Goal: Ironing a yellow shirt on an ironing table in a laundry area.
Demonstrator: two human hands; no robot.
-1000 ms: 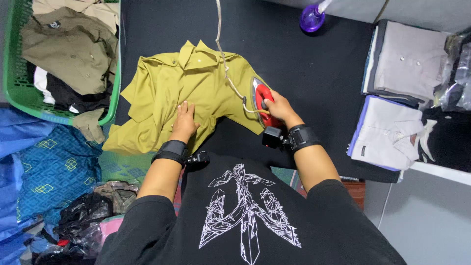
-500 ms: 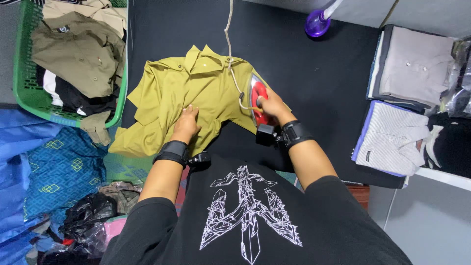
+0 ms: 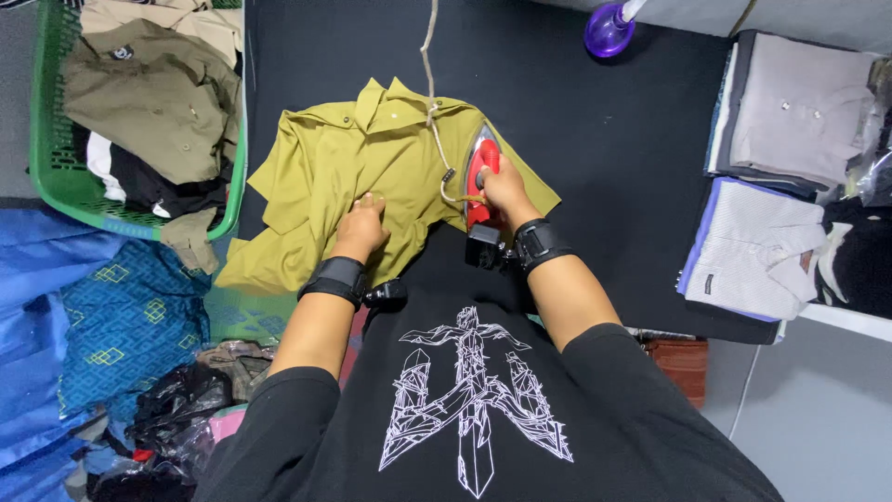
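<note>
With the iron gripped closed in the right hand on the shirt spread across the counter, the flat left hand could be burned if neared

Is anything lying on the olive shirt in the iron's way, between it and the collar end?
Mostly clear. The right hand grips the red iron on the olive shirt. Its own cord trails across the cloth just beside it toward the collar. The left hand presses the cloth off to the side, apart from the iron.
</note>
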